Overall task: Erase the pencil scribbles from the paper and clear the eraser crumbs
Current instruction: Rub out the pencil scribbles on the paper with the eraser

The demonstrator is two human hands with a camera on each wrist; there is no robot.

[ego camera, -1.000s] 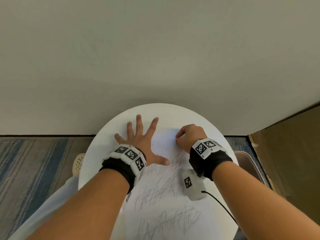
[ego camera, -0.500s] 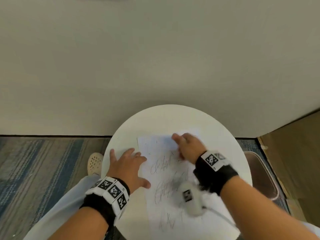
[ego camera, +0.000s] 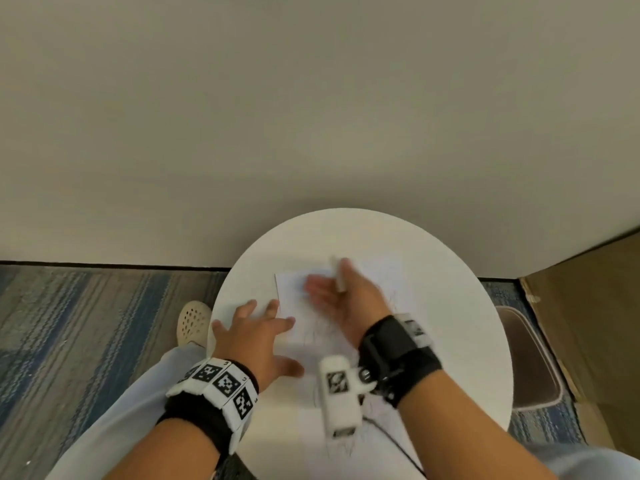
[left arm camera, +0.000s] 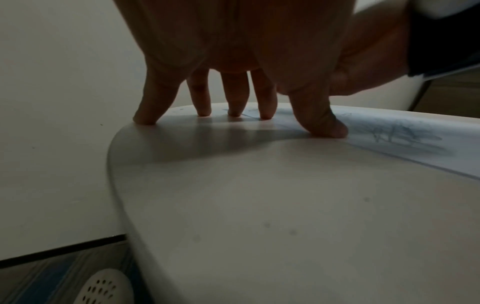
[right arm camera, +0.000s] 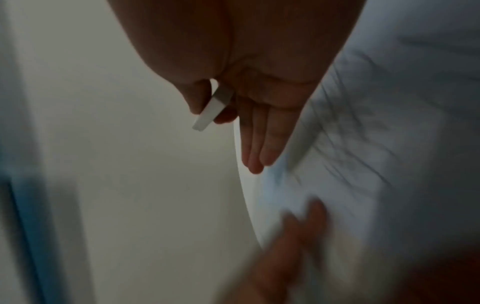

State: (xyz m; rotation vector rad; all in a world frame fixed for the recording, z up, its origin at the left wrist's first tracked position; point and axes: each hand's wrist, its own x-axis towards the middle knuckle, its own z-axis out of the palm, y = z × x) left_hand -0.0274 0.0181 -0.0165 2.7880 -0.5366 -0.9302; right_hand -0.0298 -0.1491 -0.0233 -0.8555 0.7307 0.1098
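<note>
A white sheet of paper point(ego camera: 294, 299) with pencil scribbles point(left arm camera: 394, 135) lies on the round white table point(ego camera: 433, 323). My left hand point(ego camera: 256, 334) is spread, its fingertips point(left arm camera: 235, 112) pressing on the table and the paper's left edge, thumb on the sheet. My right hand point(ego camera: 341, 296) stands on its side over the upper part of the paper, blurred. It pinches a white eraser point(right arm camera: 211, 111) between thumb and index finger; the other fingers point(right arm camera: 257, 152) lie straight along the sheet. Crumbs are too small to make out.
A beige perforated shoe point(ego camera: 192, 322) rests on the striped carpet left of the table. A brown cardboard box point(ego camera: 595, 323) and a dark bin point(ego camera: 530, 358) stand to the right. The wall is just behind the table. A wrist camera with its cable point(ego camera: 337, 396) hangs over the paper's lower part.
My right hand went from a fist on the paper to standing on edge with its fingers stretched out. My left hand slid back to the paper's left edge.
</note>
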